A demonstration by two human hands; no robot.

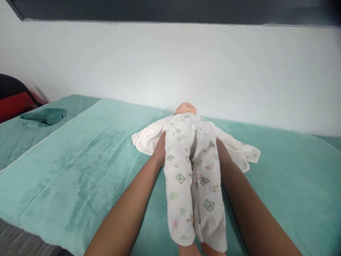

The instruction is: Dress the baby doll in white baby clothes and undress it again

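Note:
A baby doll lies on its back, head toward the wall and bare feet nearest me. White printed trousers with small bears cover its legs and reach up near the chin from this angle. A white baby top is spread out beneath it, sleeves to both sides. My left hand is against the left side of the trousers at hip height, and my right hand is at the same place on the right. The fingers of both hands are hidden behind the trousers and doll, so their grip does not show.
Green plush cloth covers the bed or table. A crumpled dark green cloth lies at the far left, beside a red and black object. A white wall stands behind, with a dark panel above.

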